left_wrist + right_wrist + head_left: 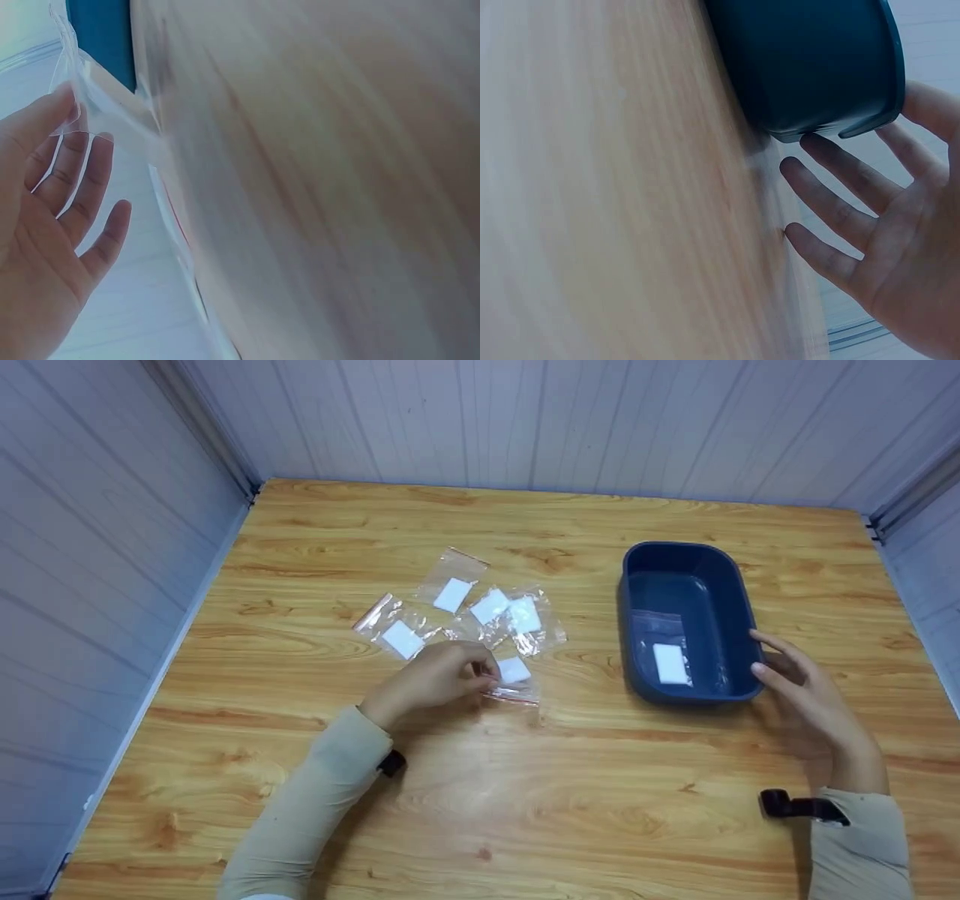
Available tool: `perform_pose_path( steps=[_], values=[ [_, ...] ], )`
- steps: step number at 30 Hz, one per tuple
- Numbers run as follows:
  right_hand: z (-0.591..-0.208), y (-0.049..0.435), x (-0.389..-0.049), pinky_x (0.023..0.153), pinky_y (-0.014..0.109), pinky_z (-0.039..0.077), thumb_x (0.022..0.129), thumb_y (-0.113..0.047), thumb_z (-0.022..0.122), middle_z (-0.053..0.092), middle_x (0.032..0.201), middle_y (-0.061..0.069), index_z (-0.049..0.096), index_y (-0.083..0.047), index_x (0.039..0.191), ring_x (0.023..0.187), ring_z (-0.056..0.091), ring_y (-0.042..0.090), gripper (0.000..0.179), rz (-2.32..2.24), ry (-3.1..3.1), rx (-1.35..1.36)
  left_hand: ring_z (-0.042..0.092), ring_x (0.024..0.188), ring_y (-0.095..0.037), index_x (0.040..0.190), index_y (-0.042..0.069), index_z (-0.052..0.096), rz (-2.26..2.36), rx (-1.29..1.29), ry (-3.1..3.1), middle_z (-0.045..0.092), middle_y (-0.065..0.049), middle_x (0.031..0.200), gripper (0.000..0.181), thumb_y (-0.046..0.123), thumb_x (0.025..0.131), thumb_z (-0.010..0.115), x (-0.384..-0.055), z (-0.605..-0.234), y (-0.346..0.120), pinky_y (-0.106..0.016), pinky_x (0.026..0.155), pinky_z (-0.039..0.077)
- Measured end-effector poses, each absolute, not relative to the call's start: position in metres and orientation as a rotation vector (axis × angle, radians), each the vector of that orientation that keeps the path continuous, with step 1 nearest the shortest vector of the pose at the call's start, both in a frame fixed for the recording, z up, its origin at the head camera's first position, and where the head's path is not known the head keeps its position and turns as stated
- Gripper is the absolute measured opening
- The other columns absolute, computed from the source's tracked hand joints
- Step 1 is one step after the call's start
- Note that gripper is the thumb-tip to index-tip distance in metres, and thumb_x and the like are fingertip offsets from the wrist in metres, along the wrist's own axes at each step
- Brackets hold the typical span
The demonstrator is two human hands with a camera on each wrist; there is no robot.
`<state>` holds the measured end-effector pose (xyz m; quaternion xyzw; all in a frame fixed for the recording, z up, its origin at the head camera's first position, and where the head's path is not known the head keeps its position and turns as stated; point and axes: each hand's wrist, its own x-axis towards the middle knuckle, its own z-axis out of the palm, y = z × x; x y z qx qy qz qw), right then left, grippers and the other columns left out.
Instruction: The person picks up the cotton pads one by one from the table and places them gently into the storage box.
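Observation:
My left hand [450, 675] pinches the edge of a clear zip bag [514, 691] with a white rectangle inside and a red line along its seal. In the left wrist view the clear film sits between thumb and fingertips of the left hand [56, 187]. At the right stands a dark blue bin [739, 585], holding one zip bag with a white piece [670, 664]. My right hand [814, 701] touches the bin's right side, thumb and a finger at the rim. The right wrist view shows the fingers of the right hand [885, 217] extended against the bin [810, 60].
Several more clear zip bags with white pieces lie just beyond the left hand, among them a left bag [403, 640], a far bag [452, 594] and a right bag [524, 615], some overlapping. Panelled walls [495, 427] border the wooden table [570, 802] at the back and sides.

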<state>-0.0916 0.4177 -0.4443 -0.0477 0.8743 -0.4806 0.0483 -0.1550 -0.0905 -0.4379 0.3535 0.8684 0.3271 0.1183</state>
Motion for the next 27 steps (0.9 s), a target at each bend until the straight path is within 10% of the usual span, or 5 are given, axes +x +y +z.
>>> perform_pose_path(
  steps=[27],
  values=[
    [-0.444, 0.418, -0.092, 0.088, 0.008, 0.04, 0.104, -0.022, 0.053, 0.046, 0.143, 0.004, 0.037, -0.019, 0.154, 0.116, 0.047, -0.006, 0.052, -1.461, 2.676, -0.144, 0.062, 0.091, -0.006, 0.098, 0.019, 0.073, 0.918, 1.265, 2.579, 0.07, 0.009, 0.095, 0.008, 0.025, 0.095, 0.07, -0.154, -0.411, -0.031, -0.025, 0.085, 0.048]
  ],
)
